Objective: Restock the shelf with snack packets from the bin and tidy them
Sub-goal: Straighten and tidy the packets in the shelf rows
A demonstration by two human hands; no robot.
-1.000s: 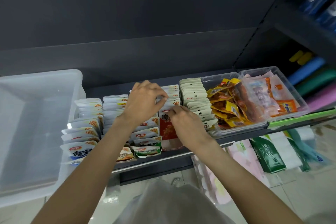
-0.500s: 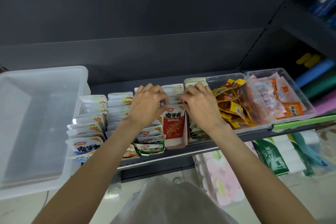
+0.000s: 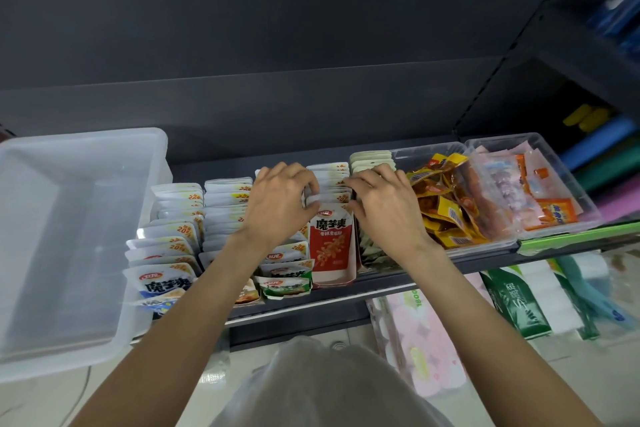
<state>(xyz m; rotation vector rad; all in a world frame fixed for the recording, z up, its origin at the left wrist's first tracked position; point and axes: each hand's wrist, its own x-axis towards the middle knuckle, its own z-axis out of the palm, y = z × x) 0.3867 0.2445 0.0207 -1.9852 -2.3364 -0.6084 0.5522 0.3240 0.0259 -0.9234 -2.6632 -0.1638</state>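
Rows of white snack packets (image 3: 180, 222) stand upright on the dark shelf (image 3: 381, 282). A red-fronted packet (image 3: 330, 239) leads the middle row in its open carton. My left hand (image 3: 277, 204) grips the left edge of that row's packets, fingers curled over their tops. My right hand (image 3: 384, 208) grips the same row's right edge, fingers curled against the packets. The clear plastic bin (image 3: 69, 236) sits at the left end of the shelf and looks empty.
Two clear trays hold loose yellow packets (image 3: 446, 204) and pink-orange packets (image 3: 519, 194) at the right. A beige packet row (image 3: 370, 159) stands behind my right hand. Tissue packs (image 3: 415, 347) and green packs (image 3: 516, 302) sit on the lower level. A dark back panel rises behind.
My right hand moved from the front of the red packet to the right side of its row. The red packet now stands upright and faces front. My left hand stayed at the left.
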